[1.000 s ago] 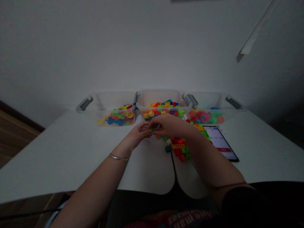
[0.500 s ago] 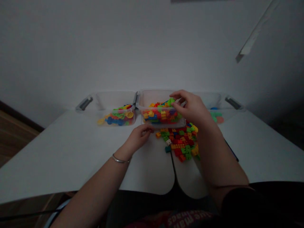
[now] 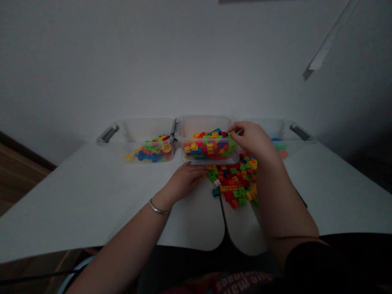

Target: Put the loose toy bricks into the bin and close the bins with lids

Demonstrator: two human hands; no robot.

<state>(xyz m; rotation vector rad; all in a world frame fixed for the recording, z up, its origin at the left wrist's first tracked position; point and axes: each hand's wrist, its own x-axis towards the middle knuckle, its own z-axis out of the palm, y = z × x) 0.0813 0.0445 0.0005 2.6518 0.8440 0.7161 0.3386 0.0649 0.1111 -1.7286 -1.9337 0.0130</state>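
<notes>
Plastic building bricks (image 3: 234,183) lie in a loose heap on the white table (image 3: 76,196), just below and right of centre, pressed up against the front of the middle bin (image 3: 203,128). That clear plastic bin stands at the far edge of the table and is filled with red, yellow, green and blue bricks.

From across the room, the action is at the bin's right rim. The person's right hand (image 3: 254,141) hangs over that corner with its fingertips (image 3: 234,131) drawn together among the top bricks. The fingers look pinched, but the hand hides whether they grasp a brick, so I can't tell.

The left hand (image 3: 183,181) rests on the table by the bin's front corner, its fingers loose and open, holding nothing. A thin metal bangle (image 3: 158,211) circles that wrist.

A white brick (image 3: 217,183) and a teal brick (image 3: 216,192) sit apart at the heap's lower left edge. The left bin (image 3: 147,128) holds blue, yellow and green pieces, while the right bin (image 3: 269,128), mostly behind the hand, shows a few discs (image 3: 283,154). A phone's dark edge (image 3: 302,200) peeks out beyond the right forearm.
</notes>
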